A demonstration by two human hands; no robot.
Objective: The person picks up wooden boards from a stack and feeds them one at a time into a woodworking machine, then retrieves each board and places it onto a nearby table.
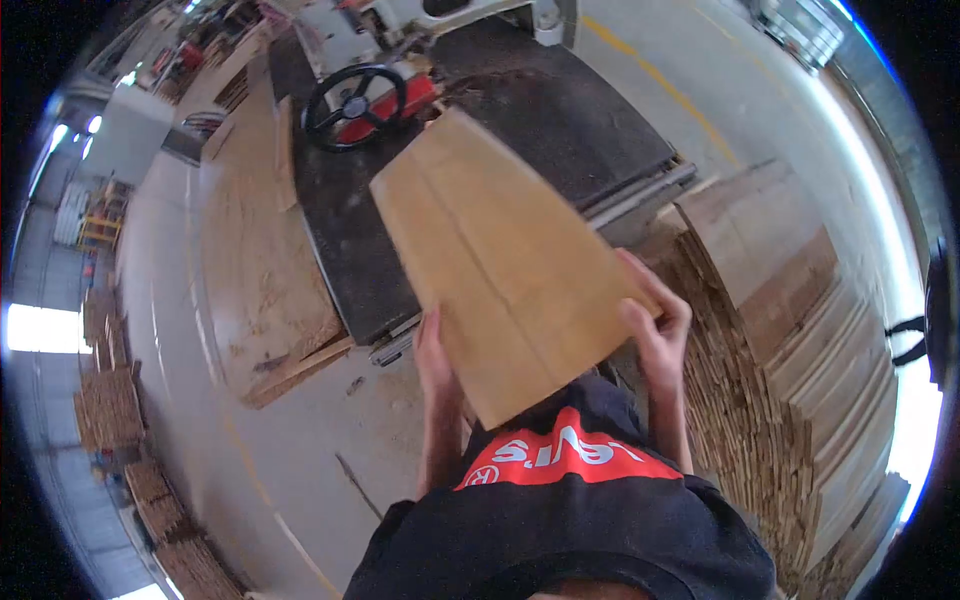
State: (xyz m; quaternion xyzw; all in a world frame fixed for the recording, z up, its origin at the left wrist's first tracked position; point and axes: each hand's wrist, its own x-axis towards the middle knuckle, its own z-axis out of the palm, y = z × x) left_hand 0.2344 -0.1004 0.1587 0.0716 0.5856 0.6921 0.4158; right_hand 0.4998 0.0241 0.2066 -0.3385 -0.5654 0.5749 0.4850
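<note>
Holding the board (505,270) at the middle of the view, two bare hands reach in from 6 o'clock, forearms apart. The left hand (436,352) lies along the board's edge at 7 o'clock, wrist below; its fingertips sit at that edge, and how the hidden fingers are set I cannot tell. The right hand (660,318) grips the near corner at 3 o'clock, bent in, thumb over the top face and fingers along the edge, pinching the wood between them. The board's far end points to 12 o'clock, over the dark table (570,120), hiding part of it; whether they touch I cannot tell. The near end overlaps the shirt (560,520).

At 11 o'clock the black wheel (355,105) stands close to the far end. A tall stack (790,350) fills 3 to 4 o'clock, just beside the right hand. A wide panel (255,250) lies at 9 to 10 o'clock, and a stick (358,485) on the floor at 7.
</note>
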